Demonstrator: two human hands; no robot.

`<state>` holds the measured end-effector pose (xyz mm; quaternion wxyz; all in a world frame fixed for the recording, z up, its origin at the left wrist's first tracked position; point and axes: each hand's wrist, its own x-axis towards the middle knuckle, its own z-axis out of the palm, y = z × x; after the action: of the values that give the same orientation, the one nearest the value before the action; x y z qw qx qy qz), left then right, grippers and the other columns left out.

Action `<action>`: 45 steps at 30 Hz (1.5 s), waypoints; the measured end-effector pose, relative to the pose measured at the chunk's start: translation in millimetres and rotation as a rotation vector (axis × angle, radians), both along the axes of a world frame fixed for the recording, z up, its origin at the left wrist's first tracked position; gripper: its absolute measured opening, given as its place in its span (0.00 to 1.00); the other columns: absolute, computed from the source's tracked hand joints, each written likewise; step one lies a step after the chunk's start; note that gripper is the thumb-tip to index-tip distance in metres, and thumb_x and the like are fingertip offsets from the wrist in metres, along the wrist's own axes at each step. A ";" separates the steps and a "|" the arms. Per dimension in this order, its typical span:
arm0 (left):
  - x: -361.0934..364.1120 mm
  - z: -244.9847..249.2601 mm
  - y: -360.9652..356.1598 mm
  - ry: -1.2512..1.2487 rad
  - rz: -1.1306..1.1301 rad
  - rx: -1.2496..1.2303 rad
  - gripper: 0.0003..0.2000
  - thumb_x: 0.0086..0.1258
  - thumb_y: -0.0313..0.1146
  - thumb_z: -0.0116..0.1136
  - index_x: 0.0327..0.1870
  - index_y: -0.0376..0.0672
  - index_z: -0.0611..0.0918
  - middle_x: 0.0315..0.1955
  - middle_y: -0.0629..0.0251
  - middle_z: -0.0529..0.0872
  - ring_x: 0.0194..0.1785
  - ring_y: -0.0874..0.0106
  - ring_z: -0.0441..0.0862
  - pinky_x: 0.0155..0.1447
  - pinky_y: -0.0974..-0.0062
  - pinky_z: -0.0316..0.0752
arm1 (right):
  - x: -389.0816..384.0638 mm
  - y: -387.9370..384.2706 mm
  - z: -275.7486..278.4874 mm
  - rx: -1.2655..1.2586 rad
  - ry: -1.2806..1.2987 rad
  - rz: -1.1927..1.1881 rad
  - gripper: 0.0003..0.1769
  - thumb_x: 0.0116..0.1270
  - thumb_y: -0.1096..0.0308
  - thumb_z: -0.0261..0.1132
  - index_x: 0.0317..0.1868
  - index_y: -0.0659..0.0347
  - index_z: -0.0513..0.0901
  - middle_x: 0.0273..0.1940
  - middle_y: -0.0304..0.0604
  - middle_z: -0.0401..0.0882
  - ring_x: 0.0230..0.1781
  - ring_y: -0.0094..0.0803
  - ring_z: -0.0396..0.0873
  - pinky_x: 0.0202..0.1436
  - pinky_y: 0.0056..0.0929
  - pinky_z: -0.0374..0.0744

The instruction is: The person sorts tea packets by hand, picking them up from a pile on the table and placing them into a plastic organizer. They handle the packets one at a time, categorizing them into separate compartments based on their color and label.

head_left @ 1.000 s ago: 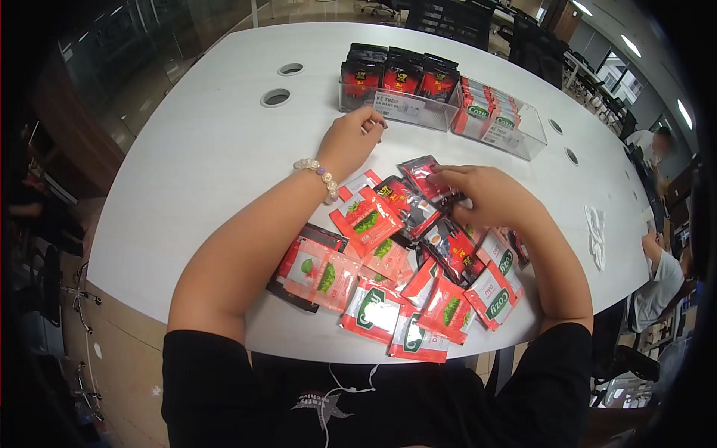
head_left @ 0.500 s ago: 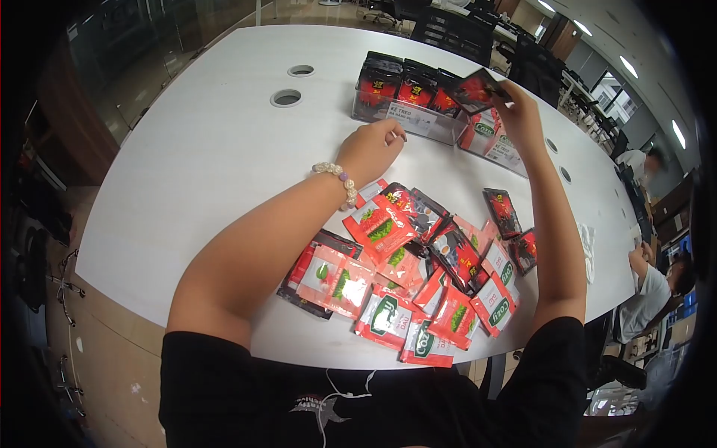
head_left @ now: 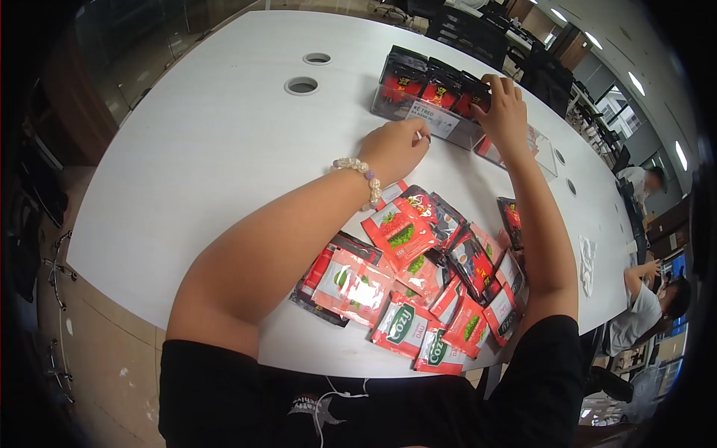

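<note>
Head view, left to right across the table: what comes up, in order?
Round table holes → left hand → right hand → crumpled white tissue → seated person at the table's edge.

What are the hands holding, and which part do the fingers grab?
The right hand grips the top edge of a dark sachet standing in the clear box. The left hand, curled on the table, seems empty.

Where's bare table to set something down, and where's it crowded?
Widest free patch: the table left of the left forearm, from the two cable holes to the near edge. A narrow bare strip runs between the clear tray and the sachet pile, by the left hand. Crowded: the pile between the forearms, and the tray, where the right hand rests.
</note>
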<state>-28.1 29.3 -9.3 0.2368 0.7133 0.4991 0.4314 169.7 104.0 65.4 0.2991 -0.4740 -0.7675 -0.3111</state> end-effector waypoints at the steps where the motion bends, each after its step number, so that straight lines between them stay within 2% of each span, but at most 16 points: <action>1: -0.3 0.6 -0.3 0.001 0.004 -0.006 0.09 0.62 0.37 0.52 0.38 0.46 0.81 0.31 0.60 0.85 0.36 0.61 0.83 0.42 0.66 0.76 | -4.1 -8.1 2.8 -0.037 -0.017 0.101 0.20 0.49 0.68 0.70 0.44 0.57 0.75 0.41 0.42 0.76 0.44 0.41 0.75 0.45 0.36 0.74; 3: -1.1 1.2 -0.7 -0.009 0.005 0.003 0.09 0.62 0.37 0.52 0.38 0.46 0.81 0.31 0.60 0.85 0.35 0.61 0.83 0.41 0.66 0.76 | -13.1 -31.3 6.9 -0.114 -0.050 0.301 0.21 0.49 0.67 0.70 0.45 0.57 0.74 0.40 0.43 0.76 0.43 0.41 0.76 0.44 0.35 0.75; 5: -0.3 -2.1 2.2 -0.018 0.006 0.023 0.09 0.62 0.37 0.53 0.38 0.45 0.81 0.30 0.60 0.85 0.34 0.63 0.82 0.40 0.68 0.75 | -22.7 -61.4 4.7 -0.692 -0.050 0.458 0.19 0.53 0.68 0.68 0.46 0.58 0.75 0.39 0.44 0.77 0.39 0.39 0.76 0.41 0.34 0.75; 7: -0.3 -5.1 5.5 -0.020 0.008 0.058 0.09 0.62 0.36 0.53 0.38 0.43 0.81 0.28 0.61 0.84 0.31 0.66 0.81 0.37 0.71 0.74 | -32.2 -92.3 4.6 -1.119 -0.178 0.424 0.23 0.54 0.67 0.68 0.51 0.58 0.74 0.37 0.44 0.77 0.35 0.35 0.76 0.40 0.33 0.75; 13: -2.1 1.2 0.8 -0.027 0.007 -0.052 0.08 0.62 0.35 0.53 0.38 0.43 0.80 0.27 0.63 0.83 0.30 0.69 0.80 0.36 0.71 0.74 | -36.2 -96.7 -7.1 -1.411 -0.175 0.525 0.31 0.51 0.67 0.71 0.56 0.58 0.69 0.36 0.45 0.77 0.34 0.32 0.77 0.38 0.31 0.75; 16: -2.3 0.2 2.8 -0.049 -0.004 -0.087 0.08 0.63 0.34 0.53 0.38 0.42 0.80 0.26 0.64 0.83 0.30 0.71 0.80 0.36 0.72 0.74 | -28.7 -89.0 -3.3 -1.364 -0.053 0.611 0.30 0.51 0.69 0.70 0.55 0.57 0.68 0.35 0.42 0.77 0.33 0.28 0.76 0.36 0.28 0.75; 20: -2.2 -3.1 4.7 -0.023 0.022 0.006 0.08 0.64 0.34 0.53 0.38 0.42 0.80 0.26 0.65 0.83 0.30 0.73 0.80 0.36 0.74 0.73 | -11.3 -81.9 24.0 -1.327 0.023 0.464 0.25 0.50 0.76 0.69 0.48 0.56 0.70 0.35 0.36 0.75 0.34 0.21 0.71 0.38 0.23 0.72; 22: -1.4 -1.6 3.3 -0.030 0.020 -0.019 0.08 0.64 0.34 0.53 0.38 0.42 0.80 0.26 0.65 0.83 0.30 0.73 0.79 0.37 0.74 0.73 | 7.4 -62.6 27.7 -1.112 0.071 0.593 0.20 0.54 0.79 0.66 0.46 0.58 0.70 0.36 0.34 0.75 0.35 0.20 0.72 0.38 0.21 0.72; 23: -1.7 -2.1 3.9 -0.027 0.014 -0.010 0.08 0.63 0.35 0.53 0.38 0.43 0.80 0.27 0.64 0.83 0.31 0.69 0.80 0.38 0.72 0.74 | 13.2 -61.9 31.7 -0.980 0.258 0.458 0.19 0.55 0.72 0.68 0.45 0.61 0.72 0.33 0.38 0.74 0.32 0.22 0.72 0.36 0.24 0.73; 24: -2.0 -3.1 5.4 -0.025 0.009 -0.001 0.09 0.63 0.36 0.52 0.39 0.44 0.81 0.29 0.62 0.84 0.33 0.65 0.82 0.39 0.69 0.75 | 25.5 -41.2 33.8 -0.959 0.365 0.535 0.16 0.56 0.74 0.66 0.44 0.61 0.71 0.32 0.36 0.74 0.31 0.21 0.72 0.36 0.22 0.72; 27: -2.2 -1.9 3.7 -0.005 0.013 -0.007 0.10 0.62 0.37 0.52 0.39 0.45 0.81 0.31 0.60 0.85 0.34 0.61 0.82 0.40 0.66 0.76 | 49.8 -2.0 37.6 -0.534 0.458 0.506 0.14 0.58 0.76 0.65 0.42 0.60 0.70 0.32 0.37 0.78 0.28 0.18 0.71 0.32 0.20 0.72; 31: -1.7 -1.4 4.0 -0.005 0.019 -0.005 0.09 0.62 0.37 0.52 0.38 0.45 0.80 0.30 0.60 0.85 0.34 0.61 0.82 0.40 0.66 0.76 | 53.9 16.7 25.7 -0.501 0.530 0.371 0.13 0.58 0.74 0.65 0.42 0.61 0.70 0.33 0.42 0.79 0.26 0.24 0.75 0.32 0.25 0.73; 34: -1.3 -1.8 4.4 -0.008 0.015 -0.009 0.08 0.64 0.34 0.53 0.38 0.42 0.80 0.27 0.65 0.83 0.31 0.71 0.80 0.38 0.73 0.73 | 39.4 10.5 12.1 -0.485 0.371 0.194 0.12 0.59 0.70 0.65 0.40 0.63 0.72 0.33 0.47 0.81 0.31 0.37 0.80 0.36 0.32 0.75; 37: -1.1 -1.2 3.6 -0.010 0.013 -0.021 0.08 0.64 0.34 0.52 0.38 0.42 0.80 0.28 0.65 0.83 0.31 0.71 0.80 0.38 0.74 0.74 | 33.2 17.8 -1.7 -0.508 0.274 0.165 0.11 0.58 0.69 0.65 0.38 0.63 0.73 0.33 0.48 0.80 0.33 0.39 0.80 0.38 0.33 0.75; 43: -1.1 -2.0 5.1 -0.014 0.004 -0.016 0.08 0.64 0.34 0.53 0.39 0.42 0.80 0.28 0.66 0.83 0.31 0.72 0.80 0.38 0.74 0.74 | 29.9 34.6 -7.2 -0.583 0.383 0.214 0.12 0.56 0.69 0.66 0.37 0.64 0.74 0.31 0.49 0.80 0.33 0.45 0.79 0.39 0.36 0.75; 45: -1.0 -3.3 6.4 -0.016 0.002 -0.009 0.08 0.63 0.36 0.52 0.38 0.44 0.80 0.28 0.63 0.84 0.32 0.65 0.81 0.38 0.69 0.75 | 30.6 34.8 -6.5 -0.585 0.270 0.157 0.13 0.54 0.69 0.67 0.38 0.63 0.74 0.33 0.48 0.79 0.35 0.45 0.78 0.40 0.36 0.75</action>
<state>-29.1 35.7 -12.5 0.2436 0.7082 0.4997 0.4353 200.2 138.8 58.9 0.2722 -0.5159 -0.8121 0.0123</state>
